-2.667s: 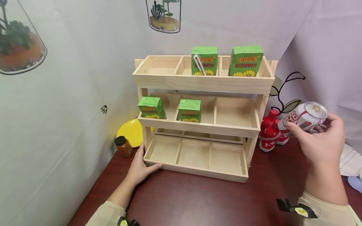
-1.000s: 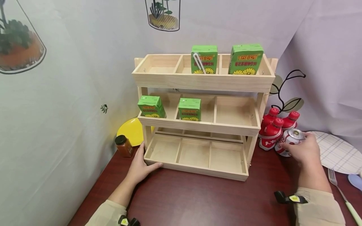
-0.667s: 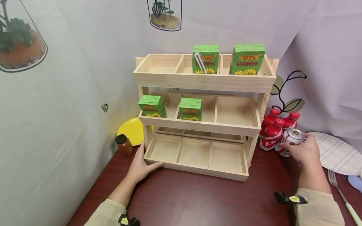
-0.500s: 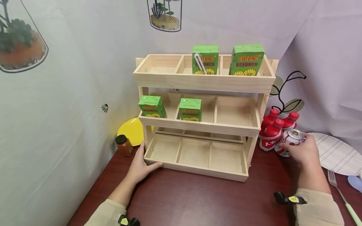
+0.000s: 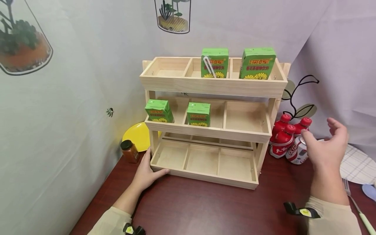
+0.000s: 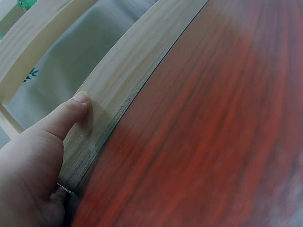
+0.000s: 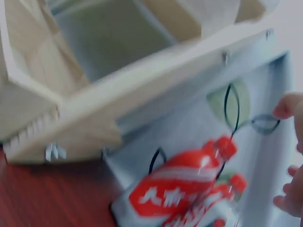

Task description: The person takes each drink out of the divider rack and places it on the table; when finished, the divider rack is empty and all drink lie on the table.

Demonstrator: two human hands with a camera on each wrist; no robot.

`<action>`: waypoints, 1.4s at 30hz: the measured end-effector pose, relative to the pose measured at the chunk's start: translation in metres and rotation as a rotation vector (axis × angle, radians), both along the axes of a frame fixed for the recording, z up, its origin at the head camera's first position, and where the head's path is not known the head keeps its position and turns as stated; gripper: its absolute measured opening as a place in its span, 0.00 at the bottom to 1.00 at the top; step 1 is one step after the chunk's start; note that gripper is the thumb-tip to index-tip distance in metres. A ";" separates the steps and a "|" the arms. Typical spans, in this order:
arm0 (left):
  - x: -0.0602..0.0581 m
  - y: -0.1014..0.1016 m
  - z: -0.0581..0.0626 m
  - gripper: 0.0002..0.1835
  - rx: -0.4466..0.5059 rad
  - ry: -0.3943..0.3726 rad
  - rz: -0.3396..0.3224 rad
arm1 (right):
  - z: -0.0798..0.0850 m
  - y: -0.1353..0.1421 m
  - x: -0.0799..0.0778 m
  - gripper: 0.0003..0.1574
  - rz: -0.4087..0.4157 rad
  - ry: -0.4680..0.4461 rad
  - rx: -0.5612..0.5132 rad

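Tbl (image 5: 205,205): whole rack (image 5: 213,86), head cam only

Home kitchen or dining corner vibe, maybe mocked-up set, honestly can't tell which. Reddish wood-grain tabletop (image 5: 205,209), wrinkly pale fabric (image 5: 85,75) behind it printed with potted plants and leaves. Three-tier wooden rack (image 5: 211,86) with green drink cartons (image 5: 258,65). Red bottles (image 5: 283,140) and drink can (image 5: 296,153) next to it. Also yellow plate (image 5: 136,133), dark-lidded jar (image 5: 130,151), fork (image 5: 367,223), checked plate or mat (image 5: 359,164). All pretty food-and-tableware stuff.
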State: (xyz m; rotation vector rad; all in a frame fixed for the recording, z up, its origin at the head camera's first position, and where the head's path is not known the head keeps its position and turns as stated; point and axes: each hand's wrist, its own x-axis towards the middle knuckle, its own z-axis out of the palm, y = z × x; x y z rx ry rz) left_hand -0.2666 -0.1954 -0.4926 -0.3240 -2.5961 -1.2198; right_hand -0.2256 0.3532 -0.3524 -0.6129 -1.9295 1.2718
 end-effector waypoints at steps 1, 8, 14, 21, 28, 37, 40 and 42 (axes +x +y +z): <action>0.000 0.000 0.000 0.68 0.000 0.000 -0.002 | 0.006 -0.007 0.003 0.41 -0.020 0.053 -0.006; 0.000 0.000 0.001 0.68 0.007 -0.013 -0.003 | 0.043 -0.068 0.025 0.26 0.049 0.484 0.032; 0.000 0.001 0.000 0.68 0.018 -0.012 -0.013 | 0.047 -0.111 0.027 0.20 0.413 0.863 -0.026; 0.001 0.001 -0.004 0.68 0.021 -0.019 -0.010 | 0.046 -0.152 0.023 0.19 0.621 0.800 0.212; -0.003 -0.001 -0.002 0.67 0.014 0.007 -0.011 | 0.060 -0.180 0.020 0.25 0.785 0.709 0.470; -0.005 0.001 -0.001 0.68 0.013 0.002 -0.009 | 0.071 -0.207 0.012 0.29 0.809 0.608 0.535; -0.004 0.000 -0.002 0.68 0.014 0.000 -0.010 | 0.068 -0.214 0.003 0.32 0.816 0.535 0.499; -0.003 -0.001 -0.002 0.69 0.017 0.001 -0.007 | 0.062 -0.218 -0.006 0.34 0.821 0.488 0.478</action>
